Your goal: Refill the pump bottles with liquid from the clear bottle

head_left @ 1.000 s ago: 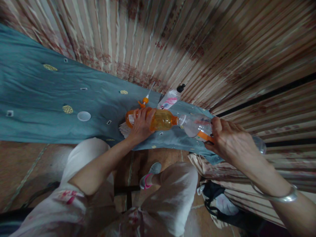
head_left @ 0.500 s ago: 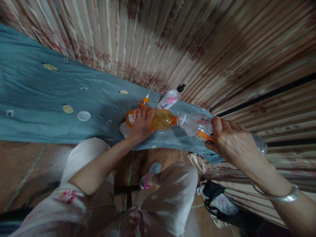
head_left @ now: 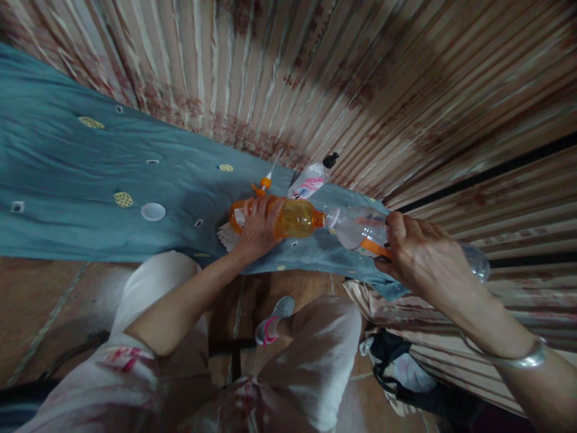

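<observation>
My left hand (head_left: 261, 225) is wrapped round an orange see-through bottle (head_left: 297, 218), whose open neck points right. Its neck meets the mouth of a clear plastic bottle (head_left: 354, 227) with an orange label band. My right hand (head_left: 417, 249) grips that clear bottle round its middle, hiding part of it; its base shows beyond the wrist. Behind the orange bottle lies an orange spray or pump top (head_left: 265, 183) with a thin tube. Next to it is a clear bottle with a pink label and black cap (head_left: 311, 179).
A blue-green patterned cloth (head_left: 54, 162) covers the narrow surface. On it lie a white round lid (head_left: 153, 211) and a pale scalloped piece (head_left: 228, 236) under the orange bottle. A pleated floral curtain (head_left: 252, 78) hangs behind. A dark bag (head_left: 396, 361) is at the lower right.
</observation>
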Demonstrator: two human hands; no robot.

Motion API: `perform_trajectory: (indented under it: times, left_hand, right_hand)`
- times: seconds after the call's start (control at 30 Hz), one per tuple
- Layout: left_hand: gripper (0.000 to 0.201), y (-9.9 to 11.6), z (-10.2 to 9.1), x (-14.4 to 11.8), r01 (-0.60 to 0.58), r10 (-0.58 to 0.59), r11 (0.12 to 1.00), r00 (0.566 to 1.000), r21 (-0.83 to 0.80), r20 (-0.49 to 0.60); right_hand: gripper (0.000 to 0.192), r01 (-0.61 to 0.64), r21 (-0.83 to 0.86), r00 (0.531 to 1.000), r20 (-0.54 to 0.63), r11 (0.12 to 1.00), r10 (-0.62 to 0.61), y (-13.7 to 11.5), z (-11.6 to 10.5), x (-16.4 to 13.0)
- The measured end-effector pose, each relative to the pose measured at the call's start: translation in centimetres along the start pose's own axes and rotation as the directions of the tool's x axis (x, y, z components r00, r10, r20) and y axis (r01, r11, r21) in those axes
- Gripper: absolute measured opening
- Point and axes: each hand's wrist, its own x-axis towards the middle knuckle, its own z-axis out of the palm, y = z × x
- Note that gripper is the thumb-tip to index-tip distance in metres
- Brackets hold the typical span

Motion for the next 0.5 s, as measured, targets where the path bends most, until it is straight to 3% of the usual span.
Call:
perform_trajectory:
  times: [0.5]
  left_hand:
    - [0.075,-0.12,0.14,-0.05,-0.015,0.015,1.0,1.0,-0.013,-0.02]
  right_hand:
    - [0.036,0.012,0.003,1.0,0.008,1.0,-0.012,0.09,-0.04,0.02]
